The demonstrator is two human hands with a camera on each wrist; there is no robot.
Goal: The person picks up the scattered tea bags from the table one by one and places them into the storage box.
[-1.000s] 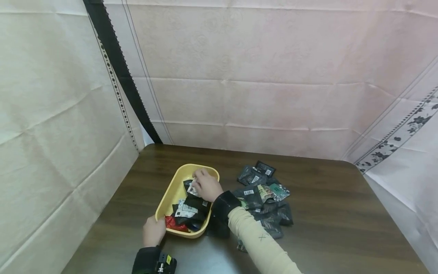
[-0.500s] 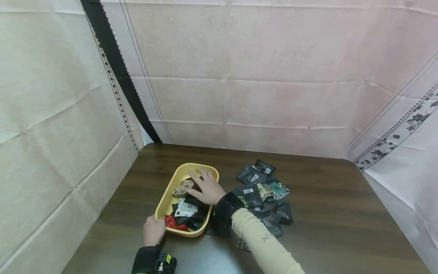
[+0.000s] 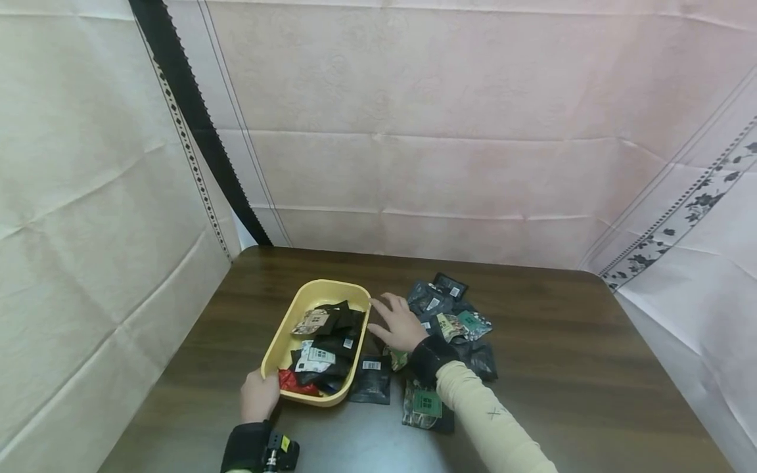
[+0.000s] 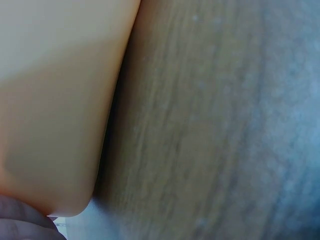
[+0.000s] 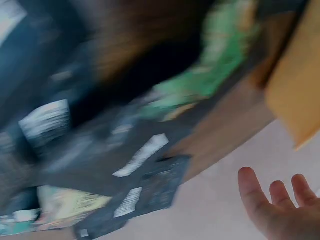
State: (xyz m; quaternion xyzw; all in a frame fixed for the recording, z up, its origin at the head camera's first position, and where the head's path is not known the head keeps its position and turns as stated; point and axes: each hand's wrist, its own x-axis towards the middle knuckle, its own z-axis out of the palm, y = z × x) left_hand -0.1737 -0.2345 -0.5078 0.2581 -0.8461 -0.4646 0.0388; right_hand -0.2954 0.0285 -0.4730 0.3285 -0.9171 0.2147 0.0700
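A yellow plastic basin (image 3: 281, 343) stands on the table at the left. My left hand (image 3: 260, 396) grips its near left corner; in the left wrist view the fingers (image 4: 22, 220) show against the basin's outer wall (image 4: 55, 115). Inside lie several black packets (image 3: 335, 345) and a red packet (image 3: 298, 383). My right hand (image 3: 401, 326) is just beyond the basin's right rim, fingers spread and holding nothing. It hovers by a pile of dark flat packets (image 3: 427, 301), some with green fronts and white barcode labels. In the right wrist view these packets (image 5: 95, 160) look blurred.
A black packet (image 3: 370, 381) lies against the basin's right side. One with a green label (image 3: 427, 403) lies nearer, beside the right sleeve. The brown wooden table (image 3: 562, 368) ends at a pale cloth backdrop (image 3: 378, 164).
My right hand has let go of a packet inside the basin and moved out rightward to the pile. That packet lies printed side up. My left hand stays at the corner.
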